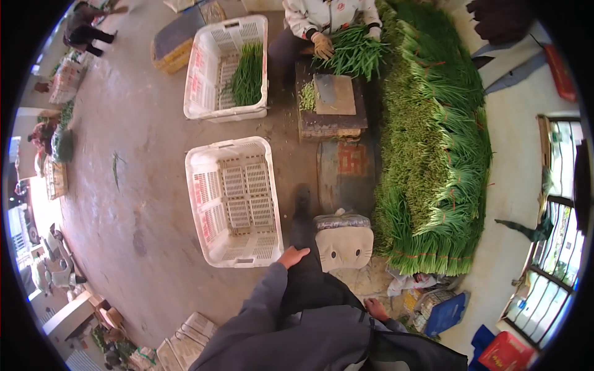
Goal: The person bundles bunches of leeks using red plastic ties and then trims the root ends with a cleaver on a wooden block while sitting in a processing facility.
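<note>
My left hand [293,256] rests on the dark trouser of my forward leg [303,229], fingers curled against the cloth. My right hand [375,308] hangs low beside my body, empty, its fingers loosely bent. Just right of my leg is a padded beige seat with a cat face [344,241]. An empty white plastic crate [244,185] stands to the left. Beyond, another white crate [207,68] holds a bundle of green stalks [246,77]. A co-worker's gloved hands [323,44] handle green stalks [349,55] above a low block with a board [339,102].
A long heap of bundled green stalks [439,142] lines the right side, below barred windows [560,247]. A blue container [442,312] sits low right. People [86,28] and parked scooters [59,266] are at the far left; a yellow-sided padded block [176,46] stands behind the crates.
</note>
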Motion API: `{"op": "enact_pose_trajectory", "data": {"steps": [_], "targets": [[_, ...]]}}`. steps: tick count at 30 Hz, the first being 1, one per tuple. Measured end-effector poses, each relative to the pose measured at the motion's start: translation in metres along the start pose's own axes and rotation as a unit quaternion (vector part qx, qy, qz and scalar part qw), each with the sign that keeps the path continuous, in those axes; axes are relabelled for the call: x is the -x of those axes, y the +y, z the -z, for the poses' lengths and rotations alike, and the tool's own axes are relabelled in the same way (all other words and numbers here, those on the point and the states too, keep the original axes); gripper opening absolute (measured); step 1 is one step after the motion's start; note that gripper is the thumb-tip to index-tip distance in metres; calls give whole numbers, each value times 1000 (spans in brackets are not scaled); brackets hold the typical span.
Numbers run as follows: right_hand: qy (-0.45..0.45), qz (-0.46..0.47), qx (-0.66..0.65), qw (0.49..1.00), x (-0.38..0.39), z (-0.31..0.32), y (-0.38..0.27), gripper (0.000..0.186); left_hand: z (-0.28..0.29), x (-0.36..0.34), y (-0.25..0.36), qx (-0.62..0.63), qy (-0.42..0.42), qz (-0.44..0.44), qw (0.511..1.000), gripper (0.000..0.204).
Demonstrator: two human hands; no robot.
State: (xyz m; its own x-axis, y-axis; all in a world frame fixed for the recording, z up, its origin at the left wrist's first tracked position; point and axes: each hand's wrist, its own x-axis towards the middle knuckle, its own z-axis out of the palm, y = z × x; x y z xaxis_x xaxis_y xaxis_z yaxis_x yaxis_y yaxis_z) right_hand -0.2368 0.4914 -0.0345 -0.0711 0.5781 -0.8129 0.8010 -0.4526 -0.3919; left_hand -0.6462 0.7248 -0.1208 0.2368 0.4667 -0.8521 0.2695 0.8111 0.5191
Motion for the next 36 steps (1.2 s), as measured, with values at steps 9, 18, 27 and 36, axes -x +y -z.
{"op": "enact_pose_trajectory", "data": {"steps": [9,18,27,36], "targets": [[119,-235,5,965,-11,111,-32,37,36,-52,33,-193,-40,132,971,89],[100,-204,21,974,-74,151,-44,31,44,-64,83,-244,-57,125,960,75],[9,-105,2,994,-135,230,-25,29,38,-77,32,-6,132,88,987,62],[-125,17,42,991,-317,263,129,27,20,-101,-26,-15,258,6,966,42]]}}
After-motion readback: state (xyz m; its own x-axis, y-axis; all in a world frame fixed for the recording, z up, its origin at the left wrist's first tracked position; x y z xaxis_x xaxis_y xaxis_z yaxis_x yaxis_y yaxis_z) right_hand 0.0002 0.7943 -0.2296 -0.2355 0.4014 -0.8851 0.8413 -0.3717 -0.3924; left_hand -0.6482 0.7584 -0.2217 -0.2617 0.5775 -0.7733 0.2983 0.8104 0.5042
